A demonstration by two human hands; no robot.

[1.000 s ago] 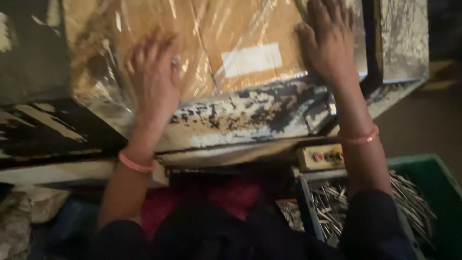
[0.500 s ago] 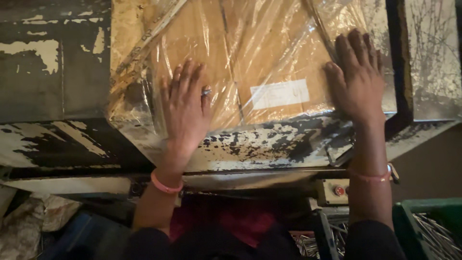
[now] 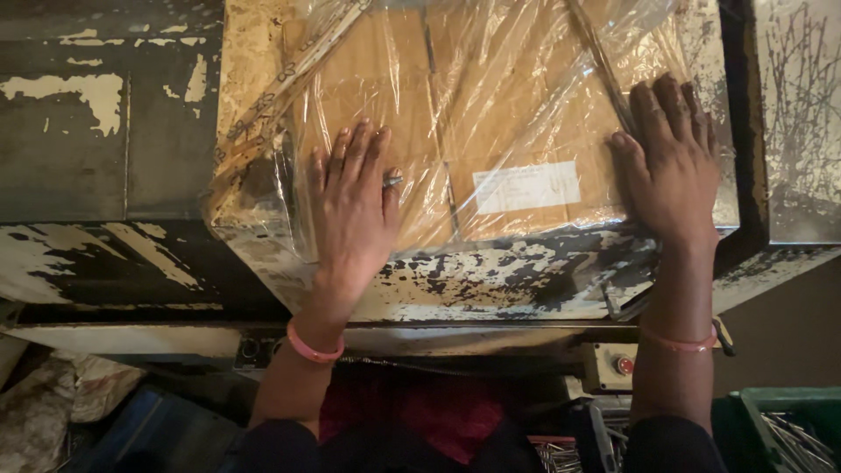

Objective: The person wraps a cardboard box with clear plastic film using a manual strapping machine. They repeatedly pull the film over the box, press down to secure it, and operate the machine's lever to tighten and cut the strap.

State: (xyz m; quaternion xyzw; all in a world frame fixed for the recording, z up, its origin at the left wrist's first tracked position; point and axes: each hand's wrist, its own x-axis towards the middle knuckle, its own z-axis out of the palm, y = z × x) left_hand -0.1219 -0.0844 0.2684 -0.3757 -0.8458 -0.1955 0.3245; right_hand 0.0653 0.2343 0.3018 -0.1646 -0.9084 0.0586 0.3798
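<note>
Closest to the camera sit the person's dark sleeves and a patch of red cloth, with a green crate (image 3: 793,412) of thin metal pieces low at the right and a small switch box with a red button (image 3: 624,364) under the bench edge. Above that runs the worn metal work surface (image 3: 491,280), its paint flaked into dark and pale patches. On it lies the cardboard box (image 3: 420,131), wrapped in loose, crinkled clear plastic film (image 3: 526,79), with a white label (image 3: 526,187) near its front edge. The left hand (image 3: 350,210) lies flat on the front left part of the box, palm down, fingers stretched out and slightly spread, clamped on nothing; a ring shows on one finger, a pink band at the wrist. The right hand (image 3: 670,166) presses flat on the front right corner, fingers together and pointing away, likewise gripping nothing. To do this pressing well, I judge that both palms should bear down evenly and stay flat, so the film lies smooth against the cardboard without bunching, and the box keeps square to the surface edge rather than twisting. Farther off, the film gathers in folds across the box top, and a dark upright metal frame (image 3: 745,114) stands just beside the right hand.
</note>
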